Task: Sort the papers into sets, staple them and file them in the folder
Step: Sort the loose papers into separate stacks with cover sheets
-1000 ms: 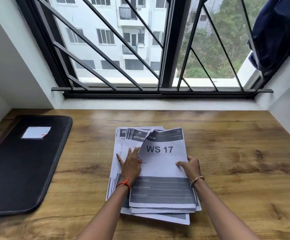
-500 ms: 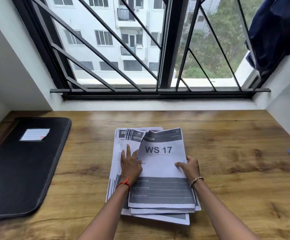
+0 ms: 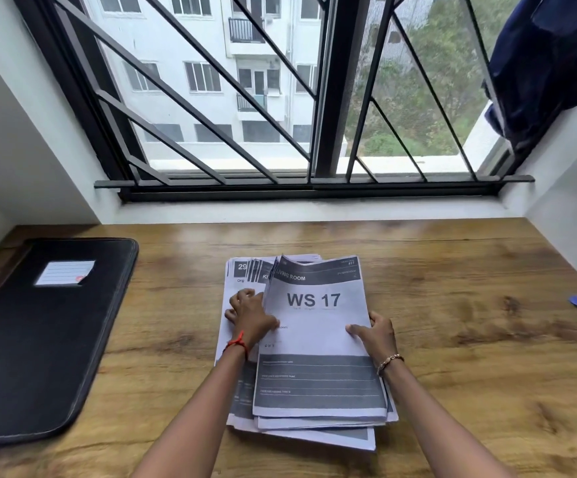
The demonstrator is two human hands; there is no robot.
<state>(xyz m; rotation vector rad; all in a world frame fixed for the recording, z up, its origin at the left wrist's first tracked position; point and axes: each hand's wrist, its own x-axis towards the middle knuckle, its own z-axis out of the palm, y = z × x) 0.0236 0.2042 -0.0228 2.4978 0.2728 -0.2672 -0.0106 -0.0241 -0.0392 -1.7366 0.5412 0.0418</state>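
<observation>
At lower centre our left hand [image 3: 250,317] curls round the lifted left edge of the loose grey-and-white printed paper stack [image 3: 316,388]; our right hand [image 3: 378,334] pinches its right edge. Uneven lifting could slide sheets, mixing sets. The black padded folder [image 3: 45,339] lies left.

bare forearms, red thread bracelet [image 3: 237,342], beaded bracelet [image 3: 388,361]

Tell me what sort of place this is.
Likely a home study nook: a wooden desk under a barred window facing an apartment block, with a black folder and papers on it.
</observation>
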